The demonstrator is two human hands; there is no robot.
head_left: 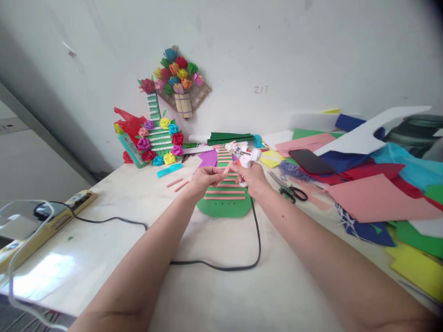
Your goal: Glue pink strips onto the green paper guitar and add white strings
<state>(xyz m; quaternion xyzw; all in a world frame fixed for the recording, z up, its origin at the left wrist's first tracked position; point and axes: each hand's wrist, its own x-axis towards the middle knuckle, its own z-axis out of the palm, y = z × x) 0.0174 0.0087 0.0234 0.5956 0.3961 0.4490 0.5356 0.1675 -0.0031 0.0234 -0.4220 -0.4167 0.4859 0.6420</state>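
My left hand [205, 178] pinched a pink strip [227, 169], fingertips closed on it. My right hand [258, 177] had fingers wrapped round a white glue gun [245, 159], just beside the strip. Green cutout [224, 210] lay on the table [221, 295] below both, pink bars [224, 192] across it.

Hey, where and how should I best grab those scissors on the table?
Take the scissors by their black handles, probably coming from the near side: the handle loops face you, while the blades point away and to the left. They lie flat, so fingers should slip into the loops from above. Your right hand holds the glue gun, so free it first.
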